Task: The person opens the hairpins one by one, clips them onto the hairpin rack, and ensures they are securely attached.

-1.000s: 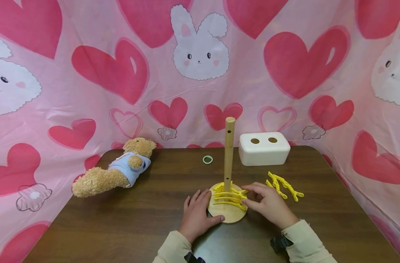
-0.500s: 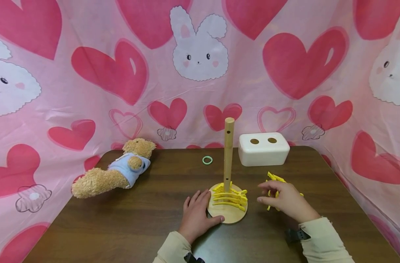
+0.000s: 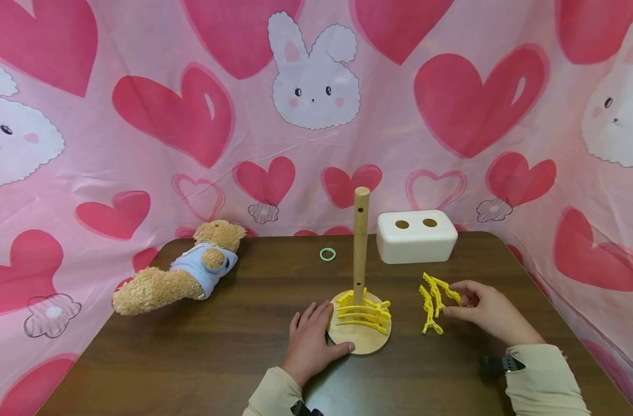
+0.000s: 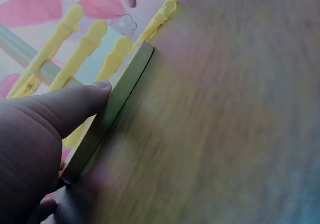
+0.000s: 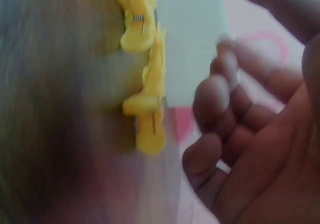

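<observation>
We see left hand [image 3: 310, 341] spread against wooden base [image 3: 365, 345]; right hand [image 3: 487, 310], fingers apart beside yellow clips [image 5: 147, 139], contact unclear.

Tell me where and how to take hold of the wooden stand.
The wooden stand is probably best gripped by its bare upper post, coming from the right: the post is slim and upright, yellow clips crowd the base below, and the left hand touches the base's left rim.
</observation>
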`<state>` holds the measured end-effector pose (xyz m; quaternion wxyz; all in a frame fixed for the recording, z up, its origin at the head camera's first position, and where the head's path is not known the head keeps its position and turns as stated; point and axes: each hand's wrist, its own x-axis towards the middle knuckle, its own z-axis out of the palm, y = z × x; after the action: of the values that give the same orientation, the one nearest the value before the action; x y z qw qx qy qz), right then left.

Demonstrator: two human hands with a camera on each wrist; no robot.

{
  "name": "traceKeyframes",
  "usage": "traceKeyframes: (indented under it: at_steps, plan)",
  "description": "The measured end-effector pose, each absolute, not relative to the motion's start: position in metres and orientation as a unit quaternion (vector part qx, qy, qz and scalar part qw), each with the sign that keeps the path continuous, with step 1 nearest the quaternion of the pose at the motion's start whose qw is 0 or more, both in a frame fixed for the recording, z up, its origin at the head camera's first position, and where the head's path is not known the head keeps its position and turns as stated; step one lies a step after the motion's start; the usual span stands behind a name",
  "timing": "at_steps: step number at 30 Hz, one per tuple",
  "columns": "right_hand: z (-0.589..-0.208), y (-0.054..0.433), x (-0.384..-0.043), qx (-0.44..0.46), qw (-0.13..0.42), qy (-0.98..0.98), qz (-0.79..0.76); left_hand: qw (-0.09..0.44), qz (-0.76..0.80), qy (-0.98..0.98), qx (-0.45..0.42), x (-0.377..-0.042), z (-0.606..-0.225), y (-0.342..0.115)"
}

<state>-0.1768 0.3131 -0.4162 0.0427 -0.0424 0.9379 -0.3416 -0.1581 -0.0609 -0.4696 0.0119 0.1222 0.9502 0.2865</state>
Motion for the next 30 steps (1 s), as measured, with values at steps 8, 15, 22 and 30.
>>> traceKeyframes:
  at_steps: [8,15,22,30]
  plan:
    - [-0.422,0.336,-0.181,0.021,0.104,0.943,-0.316,0.011,0.286,0.950,0.123,-0.157,-0.469,-0.062]
    - [-0.432,0.343,-0.182,0.019,0.098,0.947,-0.305,0.009,0.287,0.950,0.122,-0.158,-0.469,-0.061]
    - [-0.434,0.345,-0.183,0.029,0.083,0.948,-0.305,0.004,0.285,0.950,0.126,-0.159,-0.470,-0.061]
    - [-0.432,0.341,-0.181,0.078,-0.033,0.943,-0.323,0.008,0.284,0.951,0.125,-0.158,-0.472,-0.062]
